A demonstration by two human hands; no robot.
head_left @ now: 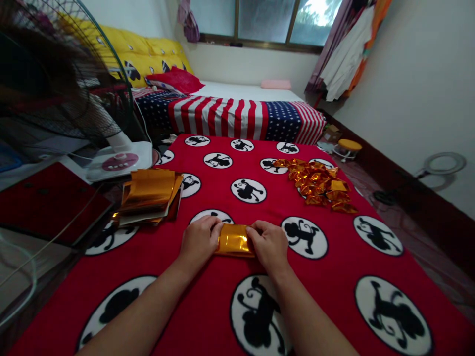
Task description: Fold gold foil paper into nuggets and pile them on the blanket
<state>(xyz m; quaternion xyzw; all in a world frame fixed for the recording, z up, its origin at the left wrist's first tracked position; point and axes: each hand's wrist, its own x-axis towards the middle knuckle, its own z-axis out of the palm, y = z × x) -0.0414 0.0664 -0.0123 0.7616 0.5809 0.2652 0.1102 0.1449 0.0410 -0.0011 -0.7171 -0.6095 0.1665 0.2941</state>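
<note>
The folded gold foil sheet [234,240] is located at the near middle of the red cloth [270,207], between the left hand [200,238] and the right hand [270,244]. Its long side runs crosswise; its upper face is glossy and shows bright reflections. Whether its underside bears on the cloth or sits just above it cannot be told.

Left hand: fingers clamped on the left end of the sheet, thumb at the edge. Right hand: fingers clamped on the right end, thumb over the upper corner. Both forearms extend forward over the cloth from the near side.

The cloth carries a repeated print of black monkey figures in white circles.

Stock, left: a stack of gold foil sheets [149,190] lies at the left edge of the cloth, beyond the left hand. The sheets are flat and unevenly aligned, with pale edges visible.

Shaped pieces, right: a cluster of twisted gold foil pieces [315,184] lies on the right far part of the cloth, beyond the right hand and well apart from the stack.

Surroundings: an electric fan [118,155] with a white base stands at left. A bed [237,116] with a stars-and-stripes cover stands beyond the cloth, below a window [263,22]. A round yellow-topped stool [350,145] stands at far right.
</note>
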